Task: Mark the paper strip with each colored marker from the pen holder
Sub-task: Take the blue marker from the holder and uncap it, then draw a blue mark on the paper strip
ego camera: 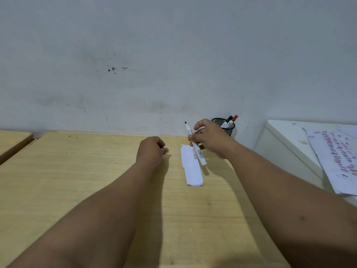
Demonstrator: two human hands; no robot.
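A white paper strip (pixel 191 165) lies on the wooden table (pixel 96 180), with a small red mark at its far left corner. My right hand (pixel 209 139) holds a white marker (pixel 195 145) above the strip's far end, its uncapped dark tip pointing up and away. My left hand (pixel 151 149) rests closed on the table left of the strip, with a bit of blue, probably the marker's cap, showing between its fingers. A black mesh pen holder (pixel 227 125) stands against the wall behind my right hand, holding a black-capped and a red-capped marker (pixel 232 120).
A white cabinet (pixel 286 144) stands right of the table, with printed papers (pixel 338 157) lying on top. A second wooden table (pixel 13 140) sits at the far left across a narrow gap. A grey wall runs right behind the tables.
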